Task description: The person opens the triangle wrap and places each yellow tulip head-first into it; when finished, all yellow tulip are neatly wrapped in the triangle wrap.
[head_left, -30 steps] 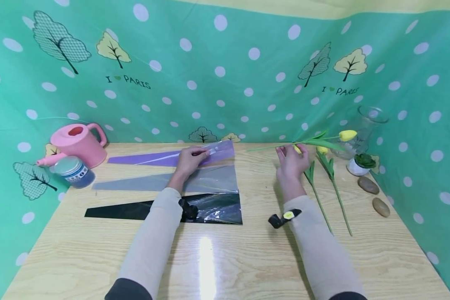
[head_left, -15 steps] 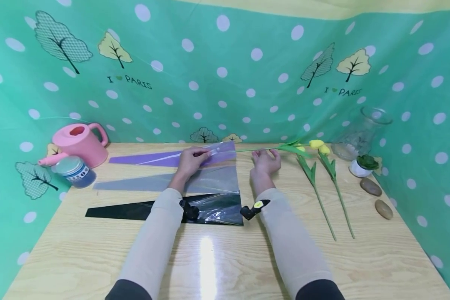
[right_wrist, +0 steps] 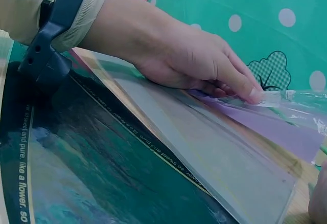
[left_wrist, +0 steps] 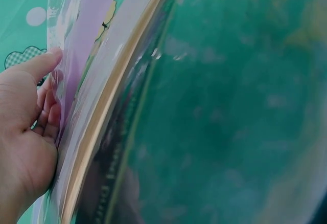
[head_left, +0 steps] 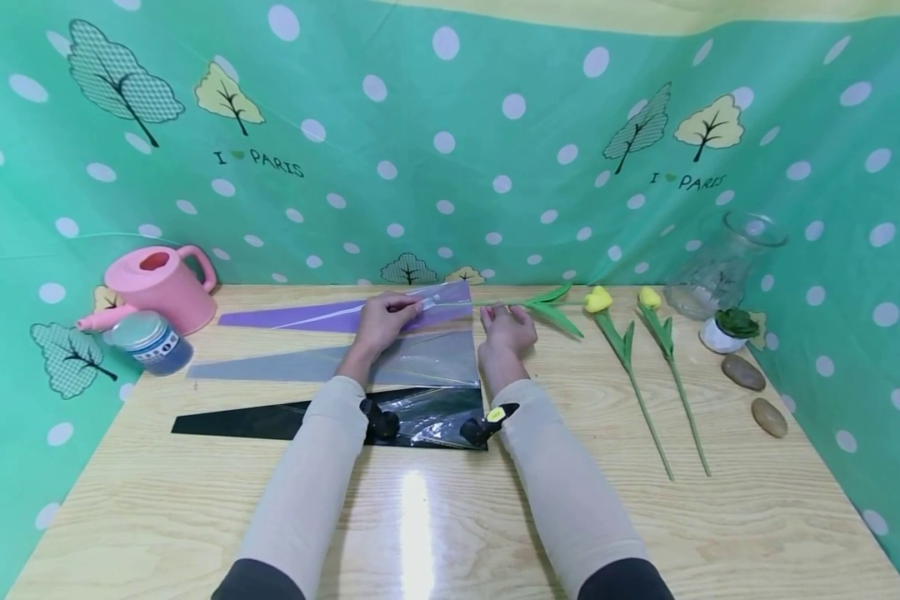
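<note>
Tulip stem (head_left: 528,302) lies at our 1 o'clock, pinched in our right hand (head_left: 506,329) beside the sleeve mouth. Farther, at 12 o'clock, our left hand (head_left: 381,318) pinches the purple sleeve's (head_left: 322,317) clear upper layer, lifting it off the table (head_left: 450,517).
</note>
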A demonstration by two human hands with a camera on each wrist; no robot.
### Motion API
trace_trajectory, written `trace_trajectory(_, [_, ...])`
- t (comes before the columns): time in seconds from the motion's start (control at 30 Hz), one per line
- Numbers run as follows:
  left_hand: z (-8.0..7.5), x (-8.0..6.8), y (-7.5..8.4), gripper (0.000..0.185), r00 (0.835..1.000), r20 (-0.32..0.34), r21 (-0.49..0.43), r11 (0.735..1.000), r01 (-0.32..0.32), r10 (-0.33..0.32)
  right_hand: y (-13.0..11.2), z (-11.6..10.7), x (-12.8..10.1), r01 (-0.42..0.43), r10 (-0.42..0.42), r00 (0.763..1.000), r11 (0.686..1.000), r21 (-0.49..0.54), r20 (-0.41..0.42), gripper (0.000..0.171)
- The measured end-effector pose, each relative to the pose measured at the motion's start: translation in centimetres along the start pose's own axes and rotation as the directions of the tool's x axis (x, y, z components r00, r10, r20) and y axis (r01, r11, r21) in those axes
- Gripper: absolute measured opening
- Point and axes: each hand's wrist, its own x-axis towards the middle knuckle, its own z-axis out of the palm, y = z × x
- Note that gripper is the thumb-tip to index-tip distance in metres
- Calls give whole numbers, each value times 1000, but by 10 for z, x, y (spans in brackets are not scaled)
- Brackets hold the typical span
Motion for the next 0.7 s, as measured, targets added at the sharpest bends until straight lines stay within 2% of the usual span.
trace_trajectory(0.2, [1, -1, 0, 25, 1000, -7, 4, 1000, -10, 10, 4, -1, 0, 16, -17, 1000, 1000, -13, -10, 26])
trace_trajectory(0.5, [1, 1, -2, 24, 999, -15, -9, 1000, -29, 29, 2, -3, -5, 11, -11, 1000, 996, -83, -1, 17])
trace_trajectory(0.6, [1, 0, -2, 25, 999, -11, -3, 999, -32, 32, -5, -8, -5, 30, -23, 999, 989, -142, 47, 16])
trace_trajectory(0.7, [2, 1, -3, 26, 1000, -5, 7, 1000, -31, 31, -22, -16, 2, 116, -81, 982, 972, -206, 168, 22])
